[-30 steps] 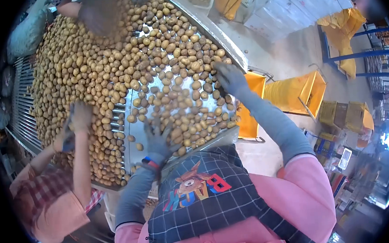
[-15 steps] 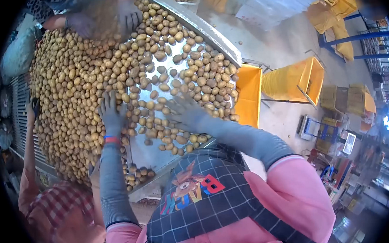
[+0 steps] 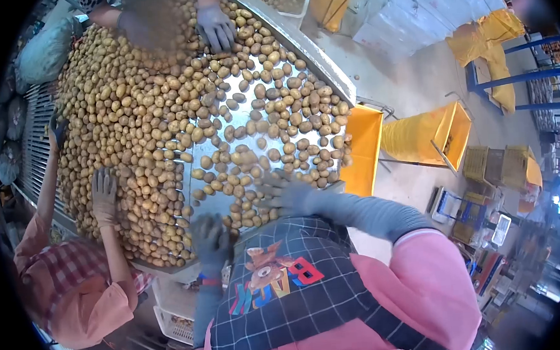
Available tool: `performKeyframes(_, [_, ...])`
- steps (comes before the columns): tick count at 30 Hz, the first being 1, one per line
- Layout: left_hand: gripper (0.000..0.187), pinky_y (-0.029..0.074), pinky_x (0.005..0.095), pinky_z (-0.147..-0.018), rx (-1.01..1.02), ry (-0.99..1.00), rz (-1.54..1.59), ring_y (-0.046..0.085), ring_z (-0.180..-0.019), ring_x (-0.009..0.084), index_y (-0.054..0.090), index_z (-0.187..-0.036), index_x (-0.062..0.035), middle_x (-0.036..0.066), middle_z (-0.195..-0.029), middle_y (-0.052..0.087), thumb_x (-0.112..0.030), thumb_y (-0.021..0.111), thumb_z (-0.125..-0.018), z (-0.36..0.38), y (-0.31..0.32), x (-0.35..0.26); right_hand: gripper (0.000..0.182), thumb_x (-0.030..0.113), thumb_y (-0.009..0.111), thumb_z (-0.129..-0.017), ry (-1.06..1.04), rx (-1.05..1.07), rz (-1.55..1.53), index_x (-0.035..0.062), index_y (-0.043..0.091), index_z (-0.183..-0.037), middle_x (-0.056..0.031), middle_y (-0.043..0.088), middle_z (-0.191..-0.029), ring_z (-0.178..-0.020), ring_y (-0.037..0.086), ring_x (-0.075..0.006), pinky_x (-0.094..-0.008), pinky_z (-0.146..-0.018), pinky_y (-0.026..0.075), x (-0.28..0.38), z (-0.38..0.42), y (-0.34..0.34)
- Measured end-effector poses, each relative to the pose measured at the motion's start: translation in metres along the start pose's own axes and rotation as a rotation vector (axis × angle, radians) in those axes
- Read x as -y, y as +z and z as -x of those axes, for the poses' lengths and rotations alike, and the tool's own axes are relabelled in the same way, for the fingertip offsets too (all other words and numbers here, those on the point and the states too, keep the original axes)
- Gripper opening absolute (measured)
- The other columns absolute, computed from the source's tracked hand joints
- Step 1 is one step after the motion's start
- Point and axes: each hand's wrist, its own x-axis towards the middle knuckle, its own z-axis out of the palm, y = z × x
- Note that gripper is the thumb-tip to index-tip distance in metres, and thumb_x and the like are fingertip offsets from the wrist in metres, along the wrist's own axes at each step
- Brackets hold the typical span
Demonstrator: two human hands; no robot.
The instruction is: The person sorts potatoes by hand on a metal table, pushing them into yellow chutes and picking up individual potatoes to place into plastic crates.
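In the head view, a yellow bin (image 3: 363, 150) is standing just beside the right end of the desk (image 3: 206, 206), with a yellow bag (image 3: 412, 135) lying beyond it. A co-worker's grey glove (image 3: 216, 28) is resting at the top of the heap, another's tan glove (image 3: 105, 197) at its lower left. The checked apron (image 3: 280, 284) is hiding part of the near edge. The desk is showing smooth, shiny metal; a straight rail (image 3: 319, 61) is bounding it, and slatted bars (image 3: 34, 135) are running along the left. Potatoes (image 3: 141, 100) are lying on the desk, densely heaped at left, scattering loosely at right, appearing rounded to oval, yellow-brown, some darker. The wearer's grey-gloved right hand (image 3: 285, 194) is holding its fingers spread wide over the nearest potatoes. The left hand (image 3: 211, 238) is resting by bare metal, blurring; whether its fingers are gripping anything cannot be told.
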Motion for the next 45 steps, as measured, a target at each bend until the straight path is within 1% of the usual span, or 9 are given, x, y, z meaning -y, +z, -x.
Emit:
performKeyframes(5, [0.101, 0.043, 0.0500, -0.104, -0.010, -0.871, -0.258, 0.049, -0.125, 0.0417, 0.039, -0.149, -0.0101, 0.020, -0.142, 0.047, -0.040, 0.087, -0.065, 0.065, -0.017, 0.015, 0.042, 0.039, 0.052, -0.098, 0.152, 0.324, 0.277, 0.0258, 0.055, -0.139, -0.0048, 0.042, -0.153, -0.140, 0.041, -0.0257, -0.0506, -0.114, 0.034, -0.084, 0.080, -0.068])
performKeyframes(8, [0.097, 0.046, 0.0471, -0.102, 0.206, -0.865, 0.164, 0.048, -0.130, 0.0376, 0.039, -0.150, -0.0119, 0.017, -0.140, 0.051, -0.041, 0.084, -0.070, 0.011, -0.029, -0.012, 0.042, 0.041, 0.053, -0.098, 0.772, 0.358, -0.351, 0.0159, 0.061, -0.130, -0.0105, 0.060, -0.132, -0.121, 0.058, -0.0299, -0.0425, -0.101, 0.047, -0.108, 0.046, -0.148])
performKeyframes(12, [0.095, 0.050, 0.0463, -0.093, 0.182, -0.659, 0.304, 0.062, -0.111, 0.0417, 0.031, -0.154, -0.0135, 0.021, -0.131, 0.058, -0.043, 0.078, -0.077, -0.055, 0.029, -0.059, 0.054, 0.050, 0.052, -0.095, 0.787, -0.270, -0.217, 0.0171, 0.055, -0.138, -0.0154, 0.058, -0.135, -0.128, 0.053, -0.0325, -0.0447, -0.107, 0.041, -0.181, -0.033, -0.135])
performKeyframes(18, [0.053, 0.053, 0.0442, -0.086, 0.048, 0.004, 0.175, 0.067, -0.101, 0.0388, 0.063, -0.129, -0.0092, 0.019, -0.103, 0.070, -0.039, 0.070, -0.086, -0.157, -0.012, -0.074, 0.059, 0.055, 0.041, -0.097, 0.736, -0.162, 0.191, 0.0290, 0.040, -0.150, -0.0166, 0.034, -0.158, -0.149, 0.023, -0.0405, -0.0567, -0.121, 0.014, -0.135, -0.117, -0.055])
performKeyframes(20, [0.042, 0.055, 0.0432, -0.075, -0.183, -0.592, 0.424, 0.065, -0.074, 0.0350, 0.063, -0.125, -0.0068, 0.020, -0.107, 0.065, -0.025, 0.071, -0.089, -0.190, -0.029, -0.017, 0.054, 0.051, 0.043, -0.099, 0.402, -0.140, 0.222, 0.0296, 0.042, -0.148, -0.0159, 0.032, -0.159, -0.148, 0.025, -0.0393, -0.0563, -0.121, 0.014, -0.100, -0.071, -0.059])
performKeyframes(22, [0.055, 0.049, 0.0525, -0.093, -0.592, -0.315, 0.070, 0.061, -0.105, 0.0372, 0.050, -0.142, -0.0134, 0.019, -0.133, 0.056, -0.041, 0.062, -0.095, -0.206, -0.072, 0.059, 0.054, 0.049, 0.045, -0.099, 0.403, 0.099, 0.162, 0.0285, 0.040, -0.149, -0.0167, 0.029, -0.160, -0.148, 0.025, -0.0398, -0.0562, -0.121, 0.014, -0.093, -0.021, -0.065])
performKeyframes(26, [0.067, 0.015, 0.0710, -0.112, -0.065, -0.903, -0.430, 0.024, -0.145, 0.0451, 0.043, -0.149, -0.0346, 0.018, -0.162, 0.024, -0.060, 0.057, -0.089, -0.198, -0.038, 0.124, 0.055, 0.046, 0.049, -0.098, 0.398, 0.031, 0.324, 0.0282, 0.042, -0.150, -0.0195, 0.028, -0.159, -0.148, 0.024, -0.0421, -0.0586, -0.121, 0.014, -0.148, 0.026, -0.078])
performKeyframes(34, [0.083, 0.005, 0.0702, -0.116, 0.021, -0.349, -0.313, 0.020, -0.147, 0.0487, 0.029, -0.157, -0.0237, 0.020, -0.163, 0.019, -0.055, 0.062, -0.088, -0.189, 0.039, -0.081, 0.060, 0.056, 0.053, -0.093, 0.780, -0.153, 0.085, 0.0323, 0.045, -0.147, -0.0228, 0.030, -0.157, -0.149, 0.022, -0.0426, -0.0664, -0.117, 0.008, -0.158, -0.178, -0.058])
performKeyframes(45, [0.086, 0.008, 0.0673, -0.117, 0.343, 0.079, -0.035, 0.013, -0.148, 0.0494, 0.041, -0.152, -0.0251, 0.026, -0.161, 0.019, -0.058, 0.072, -0.079, -0.077, 0.013, -0.051, 0.053, 0.046, 0.056, -0.094, 0.244, 0.216, 0.243, 0.0344, 0.047, -0.145, -0.0099, 0.033, -0.159, -0.147, 0.027, -0.0386, -0.0591, -0.120, 0.014, -0.117, 0.045, -0.081])
